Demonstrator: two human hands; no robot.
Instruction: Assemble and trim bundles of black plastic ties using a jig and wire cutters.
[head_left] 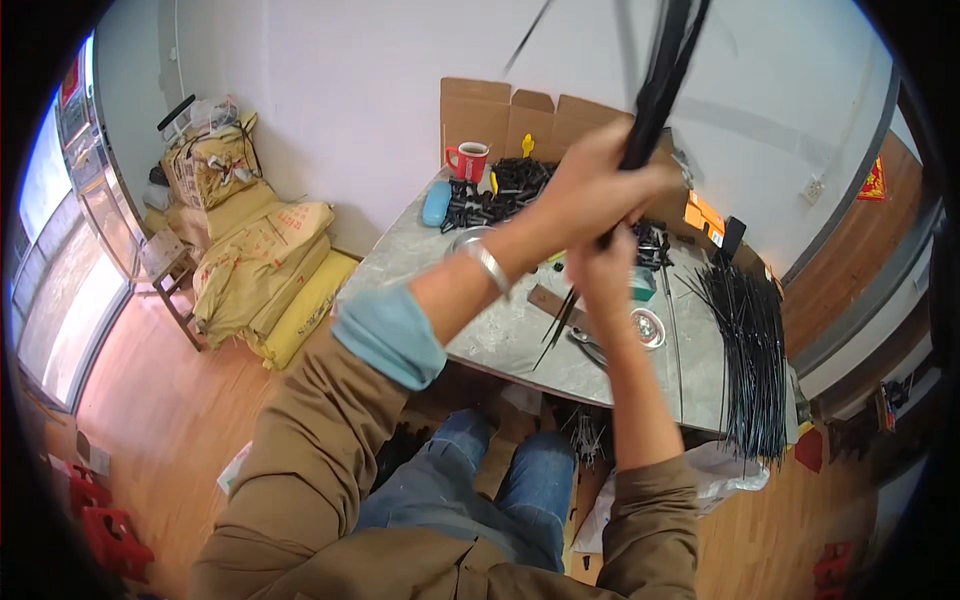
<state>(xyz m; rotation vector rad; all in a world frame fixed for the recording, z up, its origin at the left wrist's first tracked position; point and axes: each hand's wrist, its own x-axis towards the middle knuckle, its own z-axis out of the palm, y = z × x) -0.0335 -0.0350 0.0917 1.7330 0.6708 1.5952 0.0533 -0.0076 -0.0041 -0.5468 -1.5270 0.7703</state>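
Observation:
Raised over the table, a long black umbrella frame (pixel 655 105) slants up to the right, its thin ribs spreading at the top and below my hands. Around its shaft, my left hand (pixel 598 192) is closed, with a silver bracelet on that wrist. Just beneath, my right hand (pixel 604 272) grips the lower part of the same frame. Both hands are slightly blurred, and the fingertips partly hide one another. Under the frame on the grey table (pixel 480 325) are a flat brown piece (pixel 552 303) and a small round dish (pixel 647 328) of tiny parts.
A thick bundle of black thin rods (pixel 745 350) overhangs the table's right end. Black plastic parts (pixel 520 182), a red mug (pixel 468 160) and a blue case (pixel 437 203) stand at the back, before cardboard (pixel 475 108). Yellow sacks (pixel 265 265) are piled left.

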